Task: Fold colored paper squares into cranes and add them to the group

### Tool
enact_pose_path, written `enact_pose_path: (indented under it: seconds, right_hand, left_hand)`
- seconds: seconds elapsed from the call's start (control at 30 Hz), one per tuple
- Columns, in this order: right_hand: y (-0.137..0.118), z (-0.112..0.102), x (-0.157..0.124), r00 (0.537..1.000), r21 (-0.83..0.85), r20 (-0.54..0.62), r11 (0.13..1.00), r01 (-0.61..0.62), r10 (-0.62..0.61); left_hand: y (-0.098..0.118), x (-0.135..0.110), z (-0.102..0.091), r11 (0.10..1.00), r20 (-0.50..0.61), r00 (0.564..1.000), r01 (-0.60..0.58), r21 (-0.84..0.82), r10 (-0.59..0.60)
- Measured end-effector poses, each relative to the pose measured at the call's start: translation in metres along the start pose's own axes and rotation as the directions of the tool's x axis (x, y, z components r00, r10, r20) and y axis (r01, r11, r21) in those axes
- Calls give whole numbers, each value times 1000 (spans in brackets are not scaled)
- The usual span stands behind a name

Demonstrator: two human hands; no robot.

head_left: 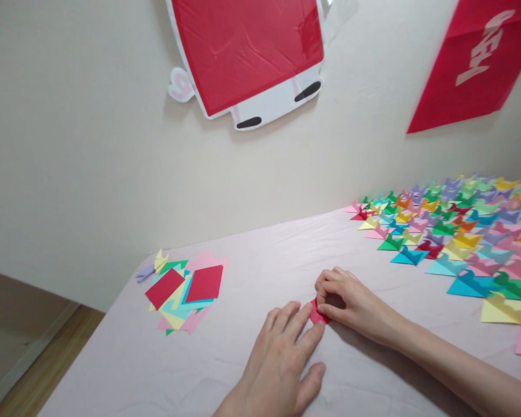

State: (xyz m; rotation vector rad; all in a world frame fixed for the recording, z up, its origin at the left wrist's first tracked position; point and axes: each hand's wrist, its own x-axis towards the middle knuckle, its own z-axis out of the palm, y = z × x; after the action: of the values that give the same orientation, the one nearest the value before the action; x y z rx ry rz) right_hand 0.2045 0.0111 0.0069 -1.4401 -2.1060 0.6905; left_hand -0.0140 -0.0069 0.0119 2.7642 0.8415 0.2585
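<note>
A small red origami paper (316,315) lies on the cloth-covered table between my two hands. My left hand (282,353) rests flat with its fingers spread, and its fingertips touch the paper's left and near edges. With thumb and forefinger curled together, my right hand (345,295) pinches the paper at its right side. Part of the paper is hidden beneath the fingers, so its folds cannot be made out fully.
Left of my hands is a loose pile of coloured paper squares (204,284), with yellow and purple folded pieces (160,262) behind it. Rows of folded paper birds (454,231) cover the table's right side. A wall (260,191) with red decorations (252,52) rises behind.
</note>
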Motion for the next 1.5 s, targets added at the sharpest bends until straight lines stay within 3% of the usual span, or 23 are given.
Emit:
enact_pose_path:
  seconds: [0.77, 1.33, 1.5]
  right_hand:
    - [-8, 0, -5, 997, -39, 18, 997, -73, 74]
    - [4, -2, -3, 997, 77, 15, 994, -75, 74]
    - [15, -1, -1, 997, 194, -45, 980, -46, 56]
  left_hand:
    - [6, 0, 2, 998, 5, 999, 39, 50, -39]
    - [6, 0, 7, 997, 6, 998, 62, 50, -62]
    - [4, -3, 9, 997, 10, 998, 61, 53, -61]
